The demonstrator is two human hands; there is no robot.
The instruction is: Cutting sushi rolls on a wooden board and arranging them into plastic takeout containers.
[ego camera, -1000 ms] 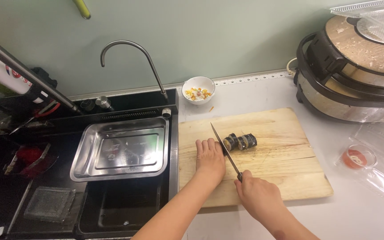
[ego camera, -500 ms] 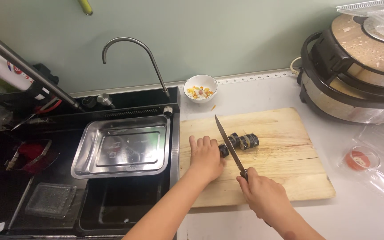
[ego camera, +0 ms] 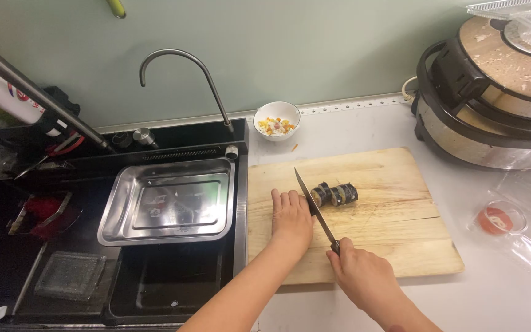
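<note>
Roll (ego camera: 334,194), dark-wrapped and part-sliced, near centre of board (ego camera: 394,246); slice count hard to make out. Left hand (ego camera: 291,216) flat on board just left of roll, fingers released and extended, tips beside roll's left end; contact there hidden by blade. Right hand (ego camera: 364,278) near board's front edge, fingers clenched around knife (ego camera: 314,209) handle; handle almost wholly hidden. Blade angled toward board's rear, just left of roll. Bowl (ego camera: 276,120) beyond rear-left corner. Tray (ego camera: 170,201) over sink, left of board.
</note>
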